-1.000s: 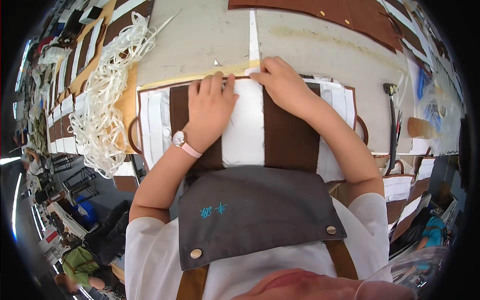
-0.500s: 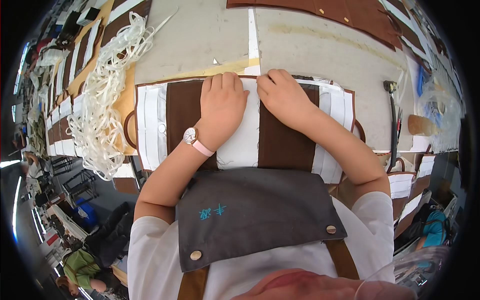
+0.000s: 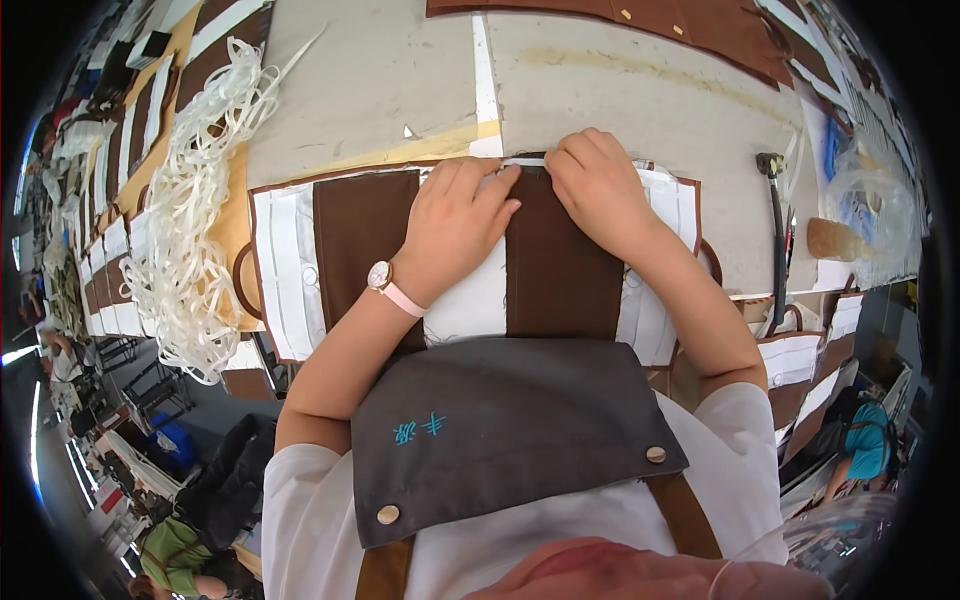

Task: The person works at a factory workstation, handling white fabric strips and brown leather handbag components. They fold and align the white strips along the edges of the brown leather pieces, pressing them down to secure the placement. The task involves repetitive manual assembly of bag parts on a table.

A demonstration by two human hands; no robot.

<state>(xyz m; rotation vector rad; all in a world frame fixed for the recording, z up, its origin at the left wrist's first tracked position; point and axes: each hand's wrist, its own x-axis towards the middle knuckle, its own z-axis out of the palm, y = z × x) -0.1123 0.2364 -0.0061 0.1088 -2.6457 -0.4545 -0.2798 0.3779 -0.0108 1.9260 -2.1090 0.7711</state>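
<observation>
A brown and white fabric panel (image 3: 560, 290) lies flat before me, with dark looped handles at its left and right sides. Along its far edge runs a narrow white tape (image 3: 524, 162), visible in the gap between my hands. My left hand (image 3: 458, 215) has its fingers bent over that edge, the fingertips closed on the tape near the middle. Just to its right, my right hand (image 3: 600, 190) pinches the tape and edge, fingers curled. The fingertips partly hide what they grip. A watch with a pink strap (image 3: 390, 285) is on my left wrist.
A tangled heap of white tape (image 3: 190, 220) lies at the left. To the right are a black-handled hammer (image 3: 775, 225), an amber-coloured block (image 3: 838, 241) and a clear plastic bag (image 3: 880, 215). Brown material (image 3: 620, 20) lies at the table's far side.
My right hand has moved right along the panel's far edge. My left hand has also shifted right across the panel, and tape now shows between the hands. The view has shifted slightly.
</observation>
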